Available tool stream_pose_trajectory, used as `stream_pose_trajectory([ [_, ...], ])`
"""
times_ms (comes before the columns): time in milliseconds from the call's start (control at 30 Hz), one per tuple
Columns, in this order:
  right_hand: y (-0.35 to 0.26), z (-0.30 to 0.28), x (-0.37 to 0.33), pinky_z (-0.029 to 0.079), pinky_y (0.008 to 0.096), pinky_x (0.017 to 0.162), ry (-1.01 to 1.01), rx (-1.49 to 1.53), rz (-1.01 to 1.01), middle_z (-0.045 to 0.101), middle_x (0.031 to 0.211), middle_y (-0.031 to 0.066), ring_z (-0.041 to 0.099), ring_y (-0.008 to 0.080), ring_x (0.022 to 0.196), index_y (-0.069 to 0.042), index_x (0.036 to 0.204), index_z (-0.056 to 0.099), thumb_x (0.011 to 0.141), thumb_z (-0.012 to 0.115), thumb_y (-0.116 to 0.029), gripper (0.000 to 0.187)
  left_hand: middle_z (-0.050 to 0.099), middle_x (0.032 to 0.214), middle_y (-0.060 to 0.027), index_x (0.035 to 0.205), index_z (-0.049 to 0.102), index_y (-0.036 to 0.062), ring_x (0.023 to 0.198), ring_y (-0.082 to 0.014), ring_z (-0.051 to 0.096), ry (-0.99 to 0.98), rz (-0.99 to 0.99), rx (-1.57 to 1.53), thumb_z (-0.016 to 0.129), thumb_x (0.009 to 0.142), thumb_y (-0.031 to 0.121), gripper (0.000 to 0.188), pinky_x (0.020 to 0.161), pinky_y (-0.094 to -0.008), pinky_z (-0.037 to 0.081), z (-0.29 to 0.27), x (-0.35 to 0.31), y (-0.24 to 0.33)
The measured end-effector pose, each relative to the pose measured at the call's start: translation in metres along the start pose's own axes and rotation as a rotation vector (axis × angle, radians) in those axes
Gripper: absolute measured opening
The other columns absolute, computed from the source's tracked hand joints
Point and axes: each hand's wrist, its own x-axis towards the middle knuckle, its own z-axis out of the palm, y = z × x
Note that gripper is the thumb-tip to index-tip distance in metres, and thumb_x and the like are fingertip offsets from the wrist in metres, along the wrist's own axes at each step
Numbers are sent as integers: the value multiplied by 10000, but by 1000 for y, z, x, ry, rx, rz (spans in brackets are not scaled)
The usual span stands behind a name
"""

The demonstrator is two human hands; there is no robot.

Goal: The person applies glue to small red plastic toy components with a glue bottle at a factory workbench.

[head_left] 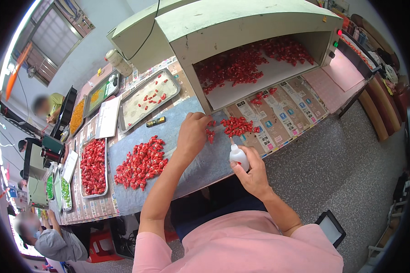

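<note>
My right hand (255, 175) is wrapped round a white squeeze bottle (238, 157). The bottle's thin nozzle points up and away, toward a small heap of glossy red pieces (239, 126). Over the blue-grey mat (177, 132), my left hand (193, 132) is closed, fingertips together beside a few loose red pieces (210, 135). What the fingertips pinch, if anything, is too small to make out. A larger pile of red pieces with pale marks (141, 163) lies on the mat left of my left forearm.
Ahead stands a pale green box-like machine (250, 27) with many red pieces inside its opening. To the left are a tray packed with red pieces (94, 167), a metal tray with a few pieces (149, 98) and a black-and-gold cylinder (156, 121). Two people work farther left.
</note>
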Motion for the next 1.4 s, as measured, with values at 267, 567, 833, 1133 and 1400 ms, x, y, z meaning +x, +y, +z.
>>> stream_pose_trajectory([
  [267,5,-3,1,476,387,840,-40,11,2,576,1096,194,589,340,963,10,1202,555,851,686,-145,405,652,936,-164,934,696,13,878,-347,616,-271,-212,-1,702,758,50,180,789,-409,498,-11,10,-8],
  [567,3,1,1,469,383,845,-43,-13,-23,573,1081,188,579,329,964,1,1199,558,843,686,-138,404,629,837,-147,903,687,24,820,-329,613,-202,-265,-207,723,750,80,167,753,-418,490,-17,-18,-16],
  [833,4,4,2,468,374,844,-61,-21,-24,570,1064,168,582,317,955,-7,1205,562,847,680,-132,398,644,850,-147,898,712,30,870,-325,612,-163,-221,-180,684,774,68,133,767,-418,496,-18,-25,-17],
  [1133,2,6,-1,470,370,849,-50,-40,-18,570,1074,161,586,302,967,-14,1216,561,856,677,-132,396,638,821,-137,906,708,20,837,-316,615,-145,-161,-87,712,731,57,179,755,-398,503,-19,-23,-12],
  [1400,-11,-3,1,485,347,795,-100,-53,-30,584,1044,138,608,269,910,-50,1231,601,843,724,-154,420,686,890,-70,980,699,26,852,-190,636,128,-350,-619,711,779,11,202,784,-323,504,-42,-85,22],
])
